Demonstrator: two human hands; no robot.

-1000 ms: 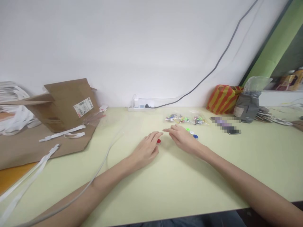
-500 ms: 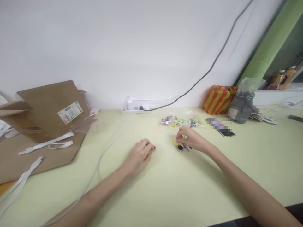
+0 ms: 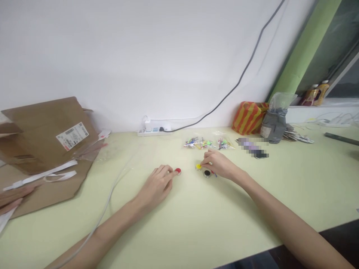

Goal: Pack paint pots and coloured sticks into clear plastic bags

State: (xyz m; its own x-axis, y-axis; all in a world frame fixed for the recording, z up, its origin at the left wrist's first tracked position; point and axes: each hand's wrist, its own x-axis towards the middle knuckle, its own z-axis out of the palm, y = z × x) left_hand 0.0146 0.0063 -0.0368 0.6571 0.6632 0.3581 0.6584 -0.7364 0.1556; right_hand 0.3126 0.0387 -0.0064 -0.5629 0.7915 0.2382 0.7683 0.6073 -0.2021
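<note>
The left hand rested on the pale green table, its fingers bent and loosely parted, the thumb clear of the forefinger; the forefinger's tip touched the near-left edge of a red-topped disc, which lay at two o'clock from that hand; the right hand had thumb and forefinger drawn together at a yellow-topped disc, at nine o'clock from it, though at this size I could not tell whether they pinched the disc or merely touched it; a black-topped disc sat at four o'clock from the yellow one, just beside it, with thin red and blue pieces showing beneath the right hand; clear packets of coloured bits lay at eleven o'clock from the right hand, a striped bag at one, a grey bag at two; well apart, at nine o'clock from the left hand, another person's hand lay by the flattened cardboard.
</note>
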